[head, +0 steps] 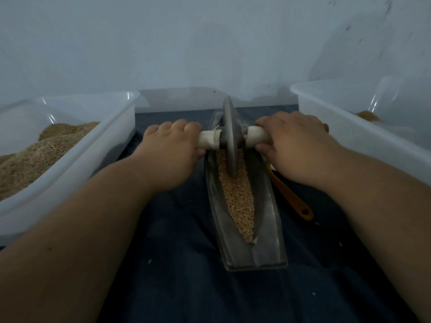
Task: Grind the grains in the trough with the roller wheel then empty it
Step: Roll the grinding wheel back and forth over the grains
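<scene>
Reaches forward with both forearms, palms down, gripping the white-wrapped axle (210,139) of the roller wheel (229,134): left hand (172,152) curled tight round the left stub, right hand (295,145) round the right stub. Holds the wheel upright on edge in the far half of the trough (265,229), rim down in the grains (238,201). Works on a dark cloth (186,276), trough lengthwise between a left bin (77,159) heaped with grain and a right bin (345,122), orange scoop (291,197) just beside its right flank.
</scene>
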Tool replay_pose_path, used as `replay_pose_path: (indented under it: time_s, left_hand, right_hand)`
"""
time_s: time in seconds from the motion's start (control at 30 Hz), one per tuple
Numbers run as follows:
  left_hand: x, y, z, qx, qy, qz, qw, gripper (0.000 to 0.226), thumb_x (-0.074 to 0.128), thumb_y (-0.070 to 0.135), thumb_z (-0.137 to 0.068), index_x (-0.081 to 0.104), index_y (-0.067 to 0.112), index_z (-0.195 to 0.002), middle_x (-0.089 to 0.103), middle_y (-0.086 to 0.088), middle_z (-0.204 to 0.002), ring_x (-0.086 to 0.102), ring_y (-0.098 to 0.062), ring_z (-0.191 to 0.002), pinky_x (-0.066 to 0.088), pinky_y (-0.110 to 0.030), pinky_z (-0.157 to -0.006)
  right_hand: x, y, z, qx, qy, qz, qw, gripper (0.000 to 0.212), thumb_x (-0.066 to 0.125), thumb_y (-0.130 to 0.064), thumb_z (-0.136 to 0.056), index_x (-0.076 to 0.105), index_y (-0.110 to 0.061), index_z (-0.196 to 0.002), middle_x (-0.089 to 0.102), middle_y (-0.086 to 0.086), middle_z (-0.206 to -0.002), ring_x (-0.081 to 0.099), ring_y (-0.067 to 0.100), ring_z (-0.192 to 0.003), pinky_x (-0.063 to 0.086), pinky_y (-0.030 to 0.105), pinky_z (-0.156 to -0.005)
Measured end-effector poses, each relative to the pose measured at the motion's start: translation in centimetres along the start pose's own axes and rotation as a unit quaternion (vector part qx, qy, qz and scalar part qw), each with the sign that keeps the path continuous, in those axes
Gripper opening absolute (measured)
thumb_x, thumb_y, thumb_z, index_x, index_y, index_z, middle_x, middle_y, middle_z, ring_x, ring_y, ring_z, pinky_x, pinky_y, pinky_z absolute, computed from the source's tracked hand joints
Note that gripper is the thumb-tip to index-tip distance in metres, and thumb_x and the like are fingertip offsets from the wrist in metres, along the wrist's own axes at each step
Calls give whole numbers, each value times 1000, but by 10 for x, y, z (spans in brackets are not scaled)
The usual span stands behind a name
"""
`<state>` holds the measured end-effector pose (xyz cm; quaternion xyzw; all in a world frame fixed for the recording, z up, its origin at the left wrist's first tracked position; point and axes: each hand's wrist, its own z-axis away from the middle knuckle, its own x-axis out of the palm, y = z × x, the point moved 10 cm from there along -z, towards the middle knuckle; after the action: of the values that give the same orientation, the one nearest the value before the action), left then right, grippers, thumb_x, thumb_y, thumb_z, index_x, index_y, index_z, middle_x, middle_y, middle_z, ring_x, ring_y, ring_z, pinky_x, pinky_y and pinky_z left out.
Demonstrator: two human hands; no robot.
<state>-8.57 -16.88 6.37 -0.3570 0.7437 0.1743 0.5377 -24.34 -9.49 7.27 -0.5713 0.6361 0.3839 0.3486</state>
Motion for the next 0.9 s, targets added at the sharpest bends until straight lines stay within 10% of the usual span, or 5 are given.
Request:
replay_pose_path:
  time_s: [0.17,0.3,0.47,0.63,0.9]
  left_hand:
    - [-3,4,18,33,-184,126,974,22,46,48,-90,50,30,-103,55,10,-94,55,-10,-85,44,-35,-79]
    - [-8,8,27,45,-233,171,956,25,51,48,-88,51,37,-111,58,11,-95,55,-6,-87,45,-34,-81]
    - [-3,0,12,23,-150,138,979,21,46,47,-93,49,33,-108,55,11,-95,53,-6,-84,41,-33,-73]
    - [-2,-2,0,-5,19,29,999,41,45,39,-96,46,18,-131,54,-7,-124,50,-31,-112,35,-43,-96]
    - [-2,1,7,21,-89,54,994,30,42,49,-92,47,24,-108,54,2,-103,54,-18,-89,43,-38,-80]
  right_hand:
    - [-14,-10,18,-26,-158,-64,985,42,35,-60,-80,56,-33,-105,58,-9,-90,55,9,-77,49,34,-70]
    - [-20,-18,34,-54,-246,-52,966,31,32,-64,-72,45,-42,-90,53,-15,-78,50,0,-70,29,18,-56]
    - [-4,-6,15,-27,-153,-86,984,23,49,-48,-91,55,-33,-107,57,-9,-91,55,10,-79,49,37,-72]
    - [-1,-7,1,-14,13,13,1000,34,46,-38,-96,50,-25,-127,56,2,-111,50,25,-97,38,43,-85]
    - [-14,-10,5,-22,-48,-52,997,32,37,-52,-95,56,-32,-113,57,-5,-98,54,17,-87,44,39,-78]
